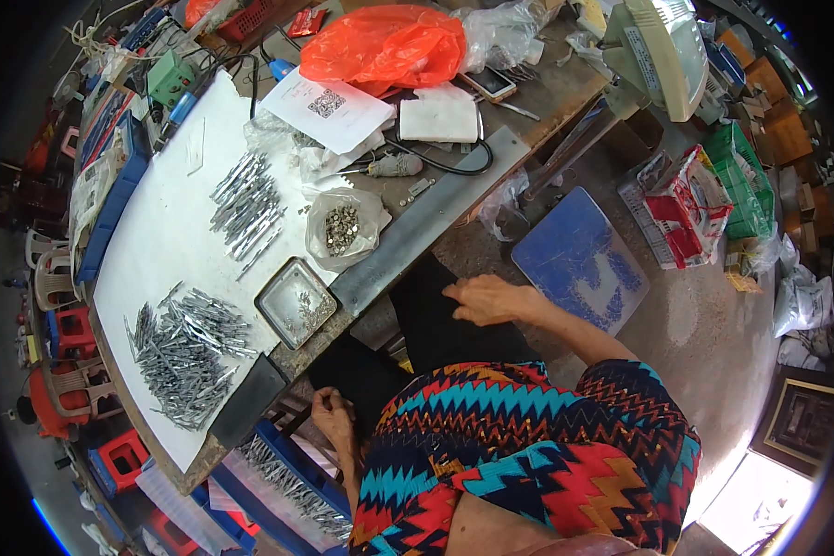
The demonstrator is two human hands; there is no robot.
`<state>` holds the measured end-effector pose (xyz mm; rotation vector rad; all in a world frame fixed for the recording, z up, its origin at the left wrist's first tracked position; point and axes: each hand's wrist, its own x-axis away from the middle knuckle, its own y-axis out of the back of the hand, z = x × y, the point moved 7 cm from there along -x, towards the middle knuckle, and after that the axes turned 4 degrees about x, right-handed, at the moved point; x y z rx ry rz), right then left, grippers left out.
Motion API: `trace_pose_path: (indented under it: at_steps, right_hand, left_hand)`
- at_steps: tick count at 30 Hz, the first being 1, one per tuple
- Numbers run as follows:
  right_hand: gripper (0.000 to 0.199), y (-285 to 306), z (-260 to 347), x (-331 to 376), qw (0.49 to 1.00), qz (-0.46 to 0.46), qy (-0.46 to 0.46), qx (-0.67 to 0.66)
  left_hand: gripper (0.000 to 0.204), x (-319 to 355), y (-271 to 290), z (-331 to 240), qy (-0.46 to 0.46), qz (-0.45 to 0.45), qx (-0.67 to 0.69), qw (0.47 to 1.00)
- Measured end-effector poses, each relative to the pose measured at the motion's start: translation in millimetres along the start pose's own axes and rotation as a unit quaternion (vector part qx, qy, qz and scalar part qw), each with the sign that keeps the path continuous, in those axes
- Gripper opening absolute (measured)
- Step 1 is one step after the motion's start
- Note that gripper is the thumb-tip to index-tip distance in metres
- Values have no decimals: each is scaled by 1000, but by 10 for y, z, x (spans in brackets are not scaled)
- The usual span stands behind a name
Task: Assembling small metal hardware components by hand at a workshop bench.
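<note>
Both my hands are down off the table. My right hand (487, 299) lies on my dark-trousered leg (431, 310), fingers stretched to the left and apart, with nothing seen in it. Lower left, near the table edge, my left hand (333, 414) is curled beside my other leg; whether anything is inside its fingers is hidden. Closest to it on the table are a square metal tray (267, 298) with small silver pieces in one corner and a heap of slim metal rods (187, 357). Beyond the tray stands an open plastic bag (371, 206) of small round metal parts.
More metal rods (247, 206) lie in a row on white paper (157, 236). Behind are a printed sheet (329, 107), a red plastic bag (385, 46) and a phone (491, 84). A blue stool (579, 259) stands right; a blue bin (301, 463) of rods sits under the table.
</note>
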<state>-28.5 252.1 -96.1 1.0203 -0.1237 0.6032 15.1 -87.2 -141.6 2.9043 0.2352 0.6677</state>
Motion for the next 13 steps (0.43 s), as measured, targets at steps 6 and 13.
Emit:
trace_pose_path:
  at_steps: [6, 13]
  right_hand:
    - [25, 1217, 65, 201, 925, -340, 29, -166]
    - [22, 1947, -98, 57, 870, -492, 24, -30]
  left_hand:
    - [18, -32, 119, -134, -200, -142, -292, 925]
    - [20, 27, 69, -201, -156, -139, -254, 944]
